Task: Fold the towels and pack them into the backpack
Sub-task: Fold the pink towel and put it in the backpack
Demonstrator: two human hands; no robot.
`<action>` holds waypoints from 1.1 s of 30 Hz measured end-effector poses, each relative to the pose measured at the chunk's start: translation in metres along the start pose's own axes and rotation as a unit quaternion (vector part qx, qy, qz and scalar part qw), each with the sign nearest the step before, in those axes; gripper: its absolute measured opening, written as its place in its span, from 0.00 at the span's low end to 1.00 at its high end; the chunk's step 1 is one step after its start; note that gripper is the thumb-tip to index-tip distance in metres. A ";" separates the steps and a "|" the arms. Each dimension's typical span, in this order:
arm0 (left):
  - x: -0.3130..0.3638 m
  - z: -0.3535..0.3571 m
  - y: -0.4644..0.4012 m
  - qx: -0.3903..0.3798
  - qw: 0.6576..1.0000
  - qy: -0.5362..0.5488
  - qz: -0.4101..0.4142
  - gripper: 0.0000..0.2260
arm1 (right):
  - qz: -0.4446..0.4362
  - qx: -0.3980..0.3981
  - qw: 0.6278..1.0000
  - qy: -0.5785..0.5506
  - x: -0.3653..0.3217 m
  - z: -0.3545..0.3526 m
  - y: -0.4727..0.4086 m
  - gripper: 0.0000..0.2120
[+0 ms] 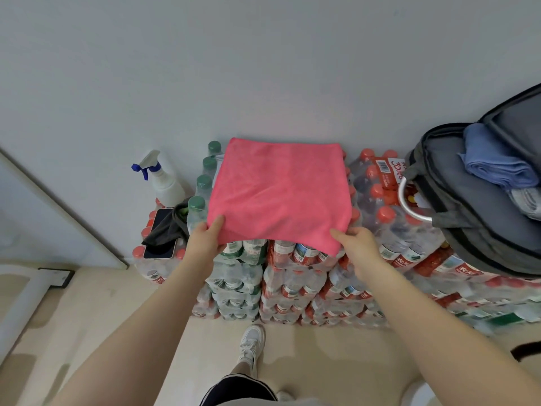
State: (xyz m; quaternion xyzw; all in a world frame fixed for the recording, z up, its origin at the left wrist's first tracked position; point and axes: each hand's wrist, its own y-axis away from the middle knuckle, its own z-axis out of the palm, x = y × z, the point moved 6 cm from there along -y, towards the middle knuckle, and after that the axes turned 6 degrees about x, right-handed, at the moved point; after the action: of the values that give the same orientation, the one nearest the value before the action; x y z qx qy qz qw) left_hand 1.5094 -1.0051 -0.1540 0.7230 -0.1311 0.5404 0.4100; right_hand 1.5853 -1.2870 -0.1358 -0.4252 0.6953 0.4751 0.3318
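Observation:
A pink towel [279,194] lies spread over the top of stacked packs of bottled water [292,276], against the wall. My left hand [205,241] pinches its near left corner, thumb on top. My right hand [355,244] pinches the near right corner and lifts the near edge slightly off the bottles. At the right an open grey backpack [468,206] lies on the bottle packs. Inside it sit a folded blue towel [494,162] and a grey-white folded cloth [527,203].
A white spray bottle [164,180] stands at the left by the wall. A phone [161,235] and a dark cloth [168,227] lie on the lower left packs. A metal ring [409,206] rests beside the backpack. My shoe [251,344] stands on the beige floor below.

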 end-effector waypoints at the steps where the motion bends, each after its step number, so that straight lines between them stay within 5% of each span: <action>1: -0.001 -0.001 0.002 -0.018 0.999 0.038 -0.017 0.09 | 0.011 -0.014 1.000 0.003 0.000 0.000 -0.001 0.11; 4: 0.001 -0.006 0.005 -0.069 0.992 0.098 -0.043 0.05 | 0.045 -0.032 0.998 -0.018 0.001 -0.006 -0.002 0.13; 7: 0.006 -0.012 0.008 -0.055 0.997 0.047 -0.007 0.08 | 0.048 -0.063 0.997 -0.021 0.007 -0.014 0.001 0.13; 11: 0.019 -0.014 0.028 0.008 0.985 -0.122 0.125 0.15 | -0.075 -0.029 0.994 0.070 0.000 -0.031 0.008 0.10; 14: 0.028 -0.012 0.044 0.007 0.958 -0.198 0.207 0.11 | -0.148 0.013 0.989 -0.004 -0.011 -0.048 0.017 0.11; 19: 0.042 -0.003 0.070 -0.097 0.925 -0.248 0.271 0.11 | -0.217 -0.090 0.969 -0.078 -0.031 -0.062 0.028 0.08; 22: 0.055 0.000 0.084 -0.127 0.907 -0.291 0.276 0.02 | -0.209 -0.110 0.967 -0.094 -0.039 -0.072 0.025 0.09; 24: 0.058 0.000 0.085 -0.136 0.875 -0.377 0.272 0.12 | -0.200 -0.143 0.964 -0.103 -0.040 -0.074 0.023 0.10; 27: 0.055 0.005 0.077 -0.144 0.760 -0.556 0.304 0.26 | -0.205 -0.186 0.961 0.009 -0.036 -0.065 0.020 0.16; 30: 0.060 0.014 0.069 -0.109 0.701 -0.606 0.360 0.21 | -0.225 -0.094 0.965 0.091 -0.045 -0.060 0.008 0.13; 33: 0.076 0.022 0.059 -0.055 0.700 -0.586 0.405 0.15 | -0.243 -0.042 0.967 0.059 -0.062 -0.055 -0.002 0.05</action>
State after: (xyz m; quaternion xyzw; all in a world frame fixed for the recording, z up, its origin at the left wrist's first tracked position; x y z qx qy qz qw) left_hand 1.5154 -1.0393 -0.0619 0.7473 -0.6541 0.1130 0.0309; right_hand 1.6095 -1.3220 -0.0648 -0.6224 0.5689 0.3828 0.3774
